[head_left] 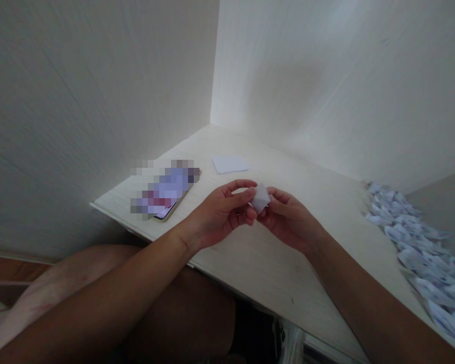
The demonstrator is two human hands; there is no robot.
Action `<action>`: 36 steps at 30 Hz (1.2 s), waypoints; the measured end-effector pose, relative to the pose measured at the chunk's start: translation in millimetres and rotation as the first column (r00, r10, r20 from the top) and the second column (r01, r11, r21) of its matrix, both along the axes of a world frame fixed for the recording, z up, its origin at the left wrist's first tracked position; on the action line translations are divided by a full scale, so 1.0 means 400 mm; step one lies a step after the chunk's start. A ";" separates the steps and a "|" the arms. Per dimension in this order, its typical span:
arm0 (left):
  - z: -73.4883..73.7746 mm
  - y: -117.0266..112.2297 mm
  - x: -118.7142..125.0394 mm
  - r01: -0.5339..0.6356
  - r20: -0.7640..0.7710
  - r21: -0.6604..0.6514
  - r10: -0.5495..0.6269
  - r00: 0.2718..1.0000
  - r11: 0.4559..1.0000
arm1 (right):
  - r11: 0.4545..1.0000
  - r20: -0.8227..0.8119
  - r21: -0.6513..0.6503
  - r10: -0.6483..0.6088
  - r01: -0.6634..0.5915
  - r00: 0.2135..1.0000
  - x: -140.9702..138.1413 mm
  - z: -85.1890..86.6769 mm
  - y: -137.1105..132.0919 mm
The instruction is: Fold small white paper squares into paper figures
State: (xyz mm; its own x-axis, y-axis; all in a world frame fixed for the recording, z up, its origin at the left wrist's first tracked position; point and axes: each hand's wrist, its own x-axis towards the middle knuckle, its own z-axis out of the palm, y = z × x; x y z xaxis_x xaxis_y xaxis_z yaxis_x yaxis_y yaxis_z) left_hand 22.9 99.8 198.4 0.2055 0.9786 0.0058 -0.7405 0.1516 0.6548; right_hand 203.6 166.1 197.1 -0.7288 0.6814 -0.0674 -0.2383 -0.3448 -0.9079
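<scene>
One folded paper — looked light, crushable, best held by its edges; pinched closely by left hand and, seemingly, right hand.

Open room runs across the pale, grained bench between the bare right hand and the long heap of folded white paper pieces blocking its right side. The bare left hand meets the right at a small folded white paper, barring the middle. Leftward, a light-edged rectangular phone obstructs, and whitish upright walls close the left and far sides.
</scene>
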 end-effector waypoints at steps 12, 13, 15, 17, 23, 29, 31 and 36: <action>0.004 -0.021 0.003 0.165 -0.030 0.120 -0.162 0.986 0.979 | 0.975 -0.030 0.069 0.213 -0.211 0.977 0.005 -0.007 -0.007; 0.006 -0.023 0.002 0.179 -0.037 0.126 -0.176 0.984 0.976 | 0.972 -0.024 0.076 0.224 -0.222 0.974 0.007 -0.007 -0.007; 0.010 -0.028 -0.001 0.214 -0.044 0.133 -0.210 0.977 0.968 | 0.966 -0.019 0.090 0.246 -0.243 0.969 0.011 -0.008 -0.006; 0.014 -0.032 -0.001 0.239 -0.036 0.133 -0.236 0.971 0.962 | 0.964 -0.025 0.102 0.249 -0.246 0.968 0.015 -0.008 -0.005; 0.028 -0.043 0.014 0.194 -0.018 0.107 -0.193 0.981 0.975 | 0.968 -0.020 0.096 0.236 -0.233 0.972 0.021 -0.021 0.007; 0.027 -0.050 0.030 0.175 0.011 0.110 -0.177 0.984 0.978 | 0.963 -0.013 0.129 0.241 -0.238 0.970 0.027 -0.026 0.013; 0.026 -0.051 0.026 0.197 0.008 0.117 -0.200 0.980 0.973 | 0.962 -0.015 0.143 0.237 -0.233 0.971 0.028 -0.018 0.010; 0.029 -0.049 0.010 0.259 -0.026 0.142 -0.258 0.966 0.955 | 0.960 -0.012 0.166 0.233 -0.227 0.973 0.026 -0.001 0.003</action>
